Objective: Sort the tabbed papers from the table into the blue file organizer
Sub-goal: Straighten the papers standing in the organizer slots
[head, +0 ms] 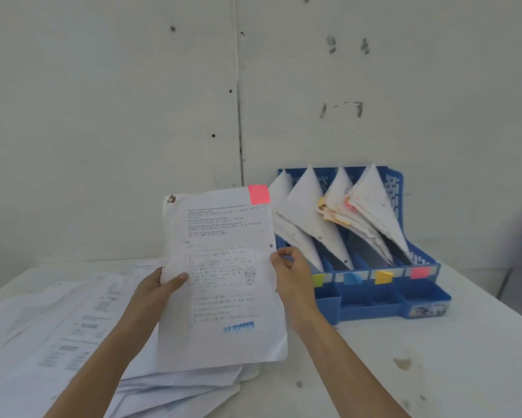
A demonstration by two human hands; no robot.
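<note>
Left hand [155,286] and right hand [292,273], pinch grip on tabbed paper [223,267], long axis upright, pink tab [259,194] topmost

Left hand [155,286], right hand [291,274] raised, pinching sheet [223,267]; fingers seemingly behind.

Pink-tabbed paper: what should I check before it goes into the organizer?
1. Grip: left hand and right hand each hold a side edge of the pink-tabbed paper: ok.
2. Tab colour readable: pink tab at the top right corner: ok.
3. Matching slot: pink label marks the rightmost slot of the blue file organizer: ok.
4. Room in that slot: filed papers already lean there: cannot tell.
5. One sheet or several in hand: cannot tell.
6. Paper lifted above the pile: ok.
</note>
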